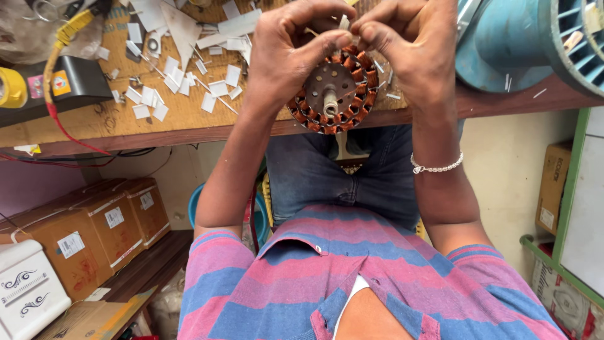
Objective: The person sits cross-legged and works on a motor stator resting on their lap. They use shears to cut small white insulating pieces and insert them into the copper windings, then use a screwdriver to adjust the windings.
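Both hands hold up a round motor stator (pixel 332 94) with copper-coloured windings around its rim and a short shaft at its centre, over the front edge of a wooden workbench (pixel 126 119). My left hand (pixel 286 50) grips the stator's upper left rim, thumb pressed on the windings. My right hand (pixel 412 44), a bead bracelet on its wrist, pinches at the top rim, where a small white paper slip (pixel 344 22) sticks up between the fingertips of both hands.
Several white paper scraps (pixel 182 82) litter the bench. A yellow tape roll (pixel 11 87) lies far left, and a blue fan housing (pixel 535 38) stands at the right. Cardboard boxes (pixel 94 233) and a white appliance (pixel 25 289) sit under the bench, with another box (pixel 553 189) at the right.
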